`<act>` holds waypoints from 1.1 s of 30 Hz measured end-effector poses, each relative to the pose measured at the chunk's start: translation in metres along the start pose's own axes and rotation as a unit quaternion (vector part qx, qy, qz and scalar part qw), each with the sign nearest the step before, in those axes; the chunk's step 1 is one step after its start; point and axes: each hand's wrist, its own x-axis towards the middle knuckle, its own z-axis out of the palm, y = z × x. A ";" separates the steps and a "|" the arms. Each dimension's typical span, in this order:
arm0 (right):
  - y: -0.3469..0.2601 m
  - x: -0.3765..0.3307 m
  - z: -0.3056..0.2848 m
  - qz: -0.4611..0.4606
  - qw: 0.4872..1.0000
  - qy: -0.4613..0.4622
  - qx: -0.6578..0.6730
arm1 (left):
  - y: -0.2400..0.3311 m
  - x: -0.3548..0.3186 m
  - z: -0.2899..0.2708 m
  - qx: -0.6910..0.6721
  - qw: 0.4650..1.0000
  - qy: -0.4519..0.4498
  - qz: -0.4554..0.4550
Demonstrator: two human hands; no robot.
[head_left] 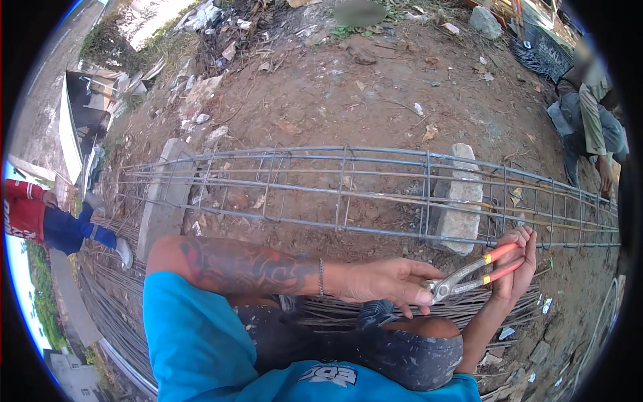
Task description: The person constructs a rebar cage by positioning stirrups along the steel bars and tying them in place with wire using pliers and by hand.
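Note:
My right hand (517,266) grips a pair of pincers (462,280) by their orange-red handles, which stand apart. The steel head points left, toward my left hand (392,280). My left thumb and fingers close around that head, touching the jaws; whether a thin wire is also between them is too small to tell. Just beyond my hands, a long rebar cage (341,190) runs left to right. It is made of lengthwise bars with several square stirrups around them. My right hand is close to its near lower bar.
The cage lies across two concrete blocks, a left block (161,201) and a right block (462,191). Loose steel rods (335,312) lie beneath my legs. One person (593,120) crouches at the cage's right end; another person (50,218) in red is at left. Rubble litters the dirt.

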 end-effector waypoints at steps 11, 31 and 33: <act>0.057 -0.010 -0.016 -0.092 0.992 0.091 -0.010 | -0.012 -0.043 -0.035 0.356 0.916 0.176 0.057; 0.004 -0.135 -0.009 -0.234 0.877 0.204 -0.366 | -0.004 -0.042 -0.082 0.493 0.849 0.181 0.054; -0.015 -0.150 -0.053 -0.209 0.860 0.291 -0.365 | 0.000 -0.036 -0.083 0.500 0.846 0.183 0.043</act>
